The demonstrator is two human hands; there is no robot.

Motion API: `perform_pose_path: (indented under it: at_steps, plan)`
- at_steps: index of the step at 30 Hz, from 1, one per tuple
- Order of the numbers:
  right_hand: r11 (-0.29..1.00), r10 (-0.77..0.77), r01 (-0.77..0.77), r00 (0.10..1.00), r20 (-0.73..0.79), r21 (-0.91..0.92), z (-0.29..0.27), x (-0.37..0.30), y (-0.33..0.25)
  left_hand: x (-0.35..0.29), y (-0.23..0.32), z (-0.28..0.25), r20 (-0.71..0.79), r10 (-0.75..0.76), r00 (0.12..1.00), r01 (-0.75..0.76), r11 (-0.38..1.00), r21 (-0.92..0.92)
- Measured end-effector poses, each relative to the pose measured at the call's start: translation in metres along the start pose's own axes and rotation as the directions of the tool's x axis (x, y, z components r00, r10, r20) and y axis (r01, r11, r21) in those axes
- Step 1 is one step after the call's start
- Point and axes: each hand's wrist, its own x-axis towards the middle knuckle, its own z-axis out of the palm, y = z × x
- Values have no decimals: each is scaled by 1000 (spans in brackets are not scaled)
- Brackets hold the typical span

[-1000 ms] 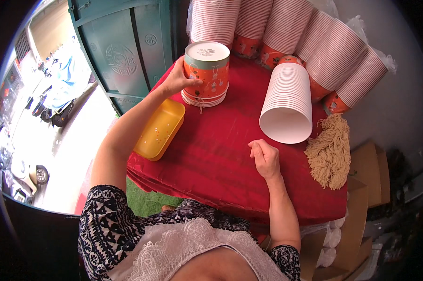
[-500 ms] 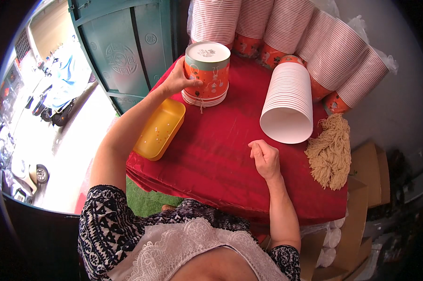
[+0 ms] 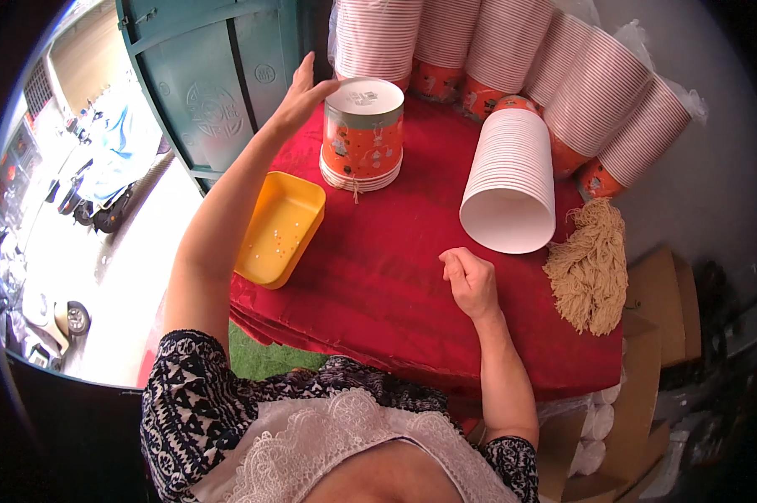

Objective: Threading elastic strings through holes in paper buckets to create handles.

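Observation:
My left hand [image 3: 305, 96] has its fingers spread, the thumb by the upper left rim of an upturned stack of orange and green paper buckets [image 3: 363, 142]; whether it touches is hard to tell. Twine with a small knot shows at the stack's lower rims. Over the front of the table my right hand [image 3: 471, 281] is closed, thumb against the curled fingers; what is in it, if anything, is hidden. Beyond that hand a long nested stack of white-rimmed paper buckets [image 3: 513, 176] lies on its side, mouth toward me. A hank of tan twine [image 3: 592, 268] lies to its right.
A yellow tray [image 3: 316, 205] with small bits in it sits at the table's left edge. Plastic-wrapped bucket stacks [image 3: 592, 96] line the back of the red cloth [image 3: 387, 293]. A green metal door [image 3: 202, 92] stands at left; cardboard boxes [image 3: 659, 302] are at right.
My left hand has come off the side of the upturned bucket stack and moved up and left, its fingers opening out. My right hand stays closed in nearly the same place.

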Motion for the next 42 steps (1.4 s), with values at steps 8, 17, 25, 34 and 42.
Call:
perform_pose_path:
  at_steps: [8,17,25,34,42]
  plan:
    - [999,32,-32,999,1,-7,-1,-3,0,26,61,68,227,-336,914,50,649,759]
    - [999,-40,40,999,-7,8,2,-1,-8,22,51,79,190,-358,914,15,498,867]
    - [982,-158,138,974,-162,-127,-5,-1,-6,11,53,77,145,-163,976,-21,591,807]
    - [955,-16,-151,832,-554,-254,-67,-8,18,-64,90,122,-30,669,743,-631,714,304]
    - [849,-137,-180,833,-537,-496,-92,4,50,-141,75,196,31,247,968,-246,968,-47]
